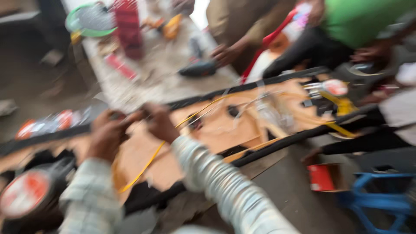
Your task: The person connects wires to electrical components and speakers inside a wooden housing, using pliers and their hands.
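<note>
The picture is heavily blurred by motion. My left hand (105, 135) and my right hand (157, 120) meet close together over the far black rail (242, 89) of a long brown board (216, 130). Both have their fingers curled, seemingly on a thin wire or small part near the rail; the blur hides exactly what. A yellow wire (149, 160) runs from under my hands across the board. Both sleeves are light and checked.
Other people stand at the upper right: a hand (225, 54) rests on a littered grey table (160, 69) beside a dark tool (199, 68). A green bowl (89, 19), a red box (323, 177) and a blue frame (377, 199) lie around.
</note>
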